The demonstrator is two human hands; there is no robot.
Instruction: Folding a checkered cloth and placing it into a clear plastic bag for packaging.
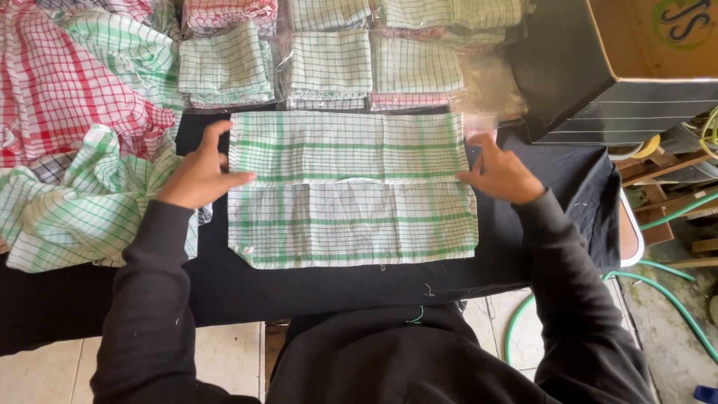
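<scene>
A white cloth with green checks (351,191) lies flat on a black-covered table (553,179), with its far part folded over toward me along a line across the middle. My left hand (200,173) grips the cloth's left edge at that fold, thumb on top. My right hand (499,173) holds the right edge at the same height, fingers pressed on the fold. Both sleeves are black.
Folded green and red checked cloths in clear bags (329,60) are lined up at the back. A loose heap of red and green checked cloths (67,142) lies at the left. A cardboard box (651,45) stands back right; a green hose (666,292) runs along the floor.
</scene>
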